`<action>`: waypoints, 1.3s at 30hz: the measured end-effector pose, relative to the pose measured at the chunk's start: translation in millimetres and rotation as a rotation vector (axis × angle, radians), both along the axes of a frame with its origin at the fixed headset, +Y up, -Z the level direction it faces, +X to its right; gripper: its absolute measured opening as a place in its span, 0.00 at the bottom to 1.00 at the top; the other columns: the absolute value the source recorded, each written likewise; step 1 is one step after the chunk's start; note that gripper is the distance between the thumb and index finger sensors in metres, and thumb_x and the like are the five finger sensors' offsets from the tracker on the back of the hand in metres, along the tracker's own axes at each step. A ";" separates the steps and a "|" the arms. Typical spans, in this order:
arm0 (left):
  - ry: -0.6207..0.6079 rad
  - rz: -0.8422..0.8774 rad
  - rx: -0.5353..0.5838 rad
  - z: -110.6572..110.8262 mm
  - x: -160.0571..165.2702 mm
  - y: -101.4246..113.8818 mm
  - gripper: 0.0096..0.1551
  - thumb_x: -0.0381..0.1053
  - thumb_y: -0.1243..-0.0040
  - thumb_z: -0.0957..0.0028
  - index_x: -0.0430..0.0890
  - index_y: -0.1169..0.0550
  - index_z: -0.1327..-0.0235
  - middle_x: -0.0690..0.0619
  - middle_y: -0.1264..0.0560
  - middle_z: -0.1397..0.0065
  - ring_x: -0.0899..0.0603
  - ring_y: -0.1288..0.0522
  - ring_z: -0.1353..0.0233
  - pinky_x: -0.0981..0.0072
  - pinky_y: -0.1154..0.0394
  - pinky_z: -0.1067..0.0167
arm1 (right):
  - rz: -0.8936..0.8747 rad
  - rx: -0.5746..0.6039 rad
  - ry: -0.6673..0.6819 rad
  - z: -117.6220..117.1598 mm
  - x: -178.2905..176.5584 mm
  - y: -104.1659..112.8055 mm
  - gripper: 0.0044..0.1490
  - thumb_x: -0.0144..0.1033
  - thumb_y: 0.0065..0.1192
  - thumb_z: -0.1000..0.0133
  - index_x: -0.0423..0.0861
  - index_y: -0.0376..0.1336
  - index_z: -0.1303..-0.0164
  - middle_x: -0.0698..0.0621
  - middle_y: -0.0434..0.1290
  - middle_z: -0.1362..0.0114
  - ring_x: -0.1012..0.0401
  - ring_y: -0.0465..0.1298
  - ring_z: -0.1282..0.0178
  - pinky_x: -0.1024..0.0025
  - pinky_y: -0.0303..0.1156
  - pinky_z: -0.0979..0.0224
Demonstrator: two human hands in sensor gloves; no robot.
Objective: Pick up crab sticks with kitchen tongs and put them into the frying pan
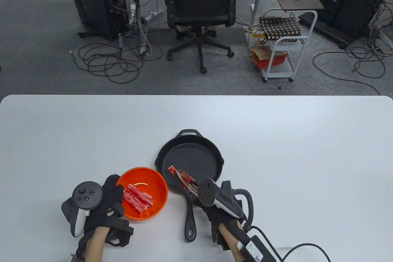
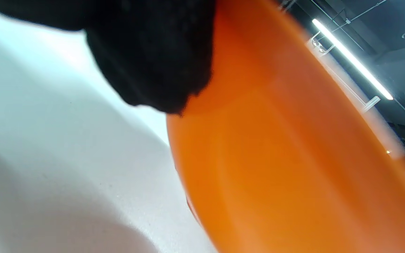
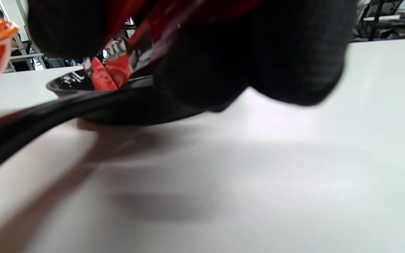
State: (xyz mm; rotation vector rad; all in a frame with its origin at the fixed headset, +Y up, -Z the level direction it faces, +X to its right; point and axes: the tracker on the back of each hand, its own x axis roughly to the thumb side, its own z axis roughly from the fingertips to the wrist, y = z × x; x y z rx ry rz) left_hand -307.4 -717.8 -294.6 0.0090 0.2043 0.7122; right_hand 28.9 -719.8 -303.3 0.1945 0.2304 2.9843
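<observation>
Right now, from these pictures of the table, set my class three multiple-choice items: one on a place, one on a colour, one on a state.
1. Where do most crab sticks lie?
A. in the bowl
B. on the bare table
C. on the chair

2. What colour is the bowl?
A. blue
B. orange
C. white

3. What is the right hand doing?
A. resting flat on the table
B. holding tongs over the pan
C. lifting the pan by its handle

Answers:
1. A, the table view shows the red pile inside the bowl.
2. B, its rim and wall are orange in the table and left wrist views.
3. B, the tongs reach from that hand over the black pan, with a red piece at their tips in the right wrist view; the left hand touches the bowl.
</observation>
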 end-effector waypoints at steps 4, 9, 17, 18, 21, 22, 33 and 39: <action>0.002 0.005 -0.003 0.1 0.0 0.3 0.29 0.48 0.40 0.40 0.44 0.28 0.25 0.39 0.16 0.38 0.47 0.15 0.81 0.67 0.16 0.86 | 0.024 -0.006 0.020 0.6 -5.8 -0.6 0.40 0.53 0.61 0.44 0.47 0.64 0.23 0.43 0.80 0.40 0.57 0.86 0.63 0.62 0.84 0.61; 0.003 0.005 -0.004 0.3 0.1 0.6 0.29 0.48 0.40 0.40 0.44 0.28 0.25 0.39 0.16 0.38 0.47 0.15 0.81 0.67 0.16 0.86 | 0.073 -0.005 0.032 0.4 -10.6 -2.6 0.40 0.53 0.61 0.44 0.47 0.63 0.22 0.43 0.80 0.40 0.57 0.85 0.62 0.62 0.84 0.61; -0.001 0.002 -0.006 0.1 0.7 0.5 0.29 0.48 0.40 0.40 0.45 0.28 0.25 0.39 0.16 0.38 0.47 0.15 0.81 0.67 0.16 0.86 | 0.086 -0.001 0.033 0.7 -11.2 -2.0 0.40 0.53 0.61 0.44 0.47 0.64 0.23 0.43 0.81 0.41 0.57 0.85 0.63 0.62 0.84 0.61; -0.001 0.002 -0.007 0.1 0.8 0.5 0.29 0.48 0.40 0.40 0.45 0.28 0.25 0.39 0.16 0.38 0.47 0.15 0.81 0.67 0.16 0.86 | 0.088 -0.001 0.032 0.8 -11.0 -1.6 0.40 0.53 0.61 0.44 0.47 0.63 0.23 0.43 0.81 0.41 0.57 0.85 0.63 0.62 0.84 0.61; -0.003 -0.001 -0.009 -0.1 1.2 0.1 0.29 0.48 0.40 0.40 0.45 0.28 0.25 0.39 0.16 0.38 0.47 0.15 0.81 0.67 0.16 0.86 | 0.085 -0.009 0.028 0.0 -9.8 -2.8 0.40 0.53 0.61 0.44 0.47 0.63 0.23 0.43 0.80 0.41 0.57 0.85 0.63 0.62 0.84 0.61; -0.004 -0.001 -0.009 -0.1 1.5 0.0 0.29 0.49 0.40 0.40 0.45 0.28 0.25 0.39 0.16 0.38 0.47 0.15 0.81 0.67 0.16 0.86 | 0.088 -0.013 0.026 0.0 -9.4 -3.0 0.40 0.54 0.61 0.44 0.47 0.63 0.23 0.43 0.80 0.41 0.57 0.85 0.63 0.62 0.84 0.61; -0.004 -0.002 -0.009 0.0 2.2 -0.1 0.29 0.48 0.40 0.40 0.45 0.28 0.25 0.39 0.16 0.38 0.47 0.15 0.81 0.67 0.16 0.86 | 0.074 0.020 0.010 3.0 -4.7 2.1 0.41 0.55 0.61 0.44 0.47 0.63 0.22 0.43 0.80 0.40 0.57 0.85 0.62 0.62 0.84 0.61; -0.011 -0.001 -0.009 -0.2 2.8 -0.2 0.29 0.49 0.40 0.40 0.45 0.28 0.25 0.39 0.16 0.38 0.48 0.15 0.81 0.67 0.16 0.86 | -0.025 0.148 0.051 27.3 -6.1 25.1 0.42 0.55 0.61 0.44 0.46 0.63 0.22 0.43 0.80 0.40 0.57 0.85 0.62 0.62 0.84 0.61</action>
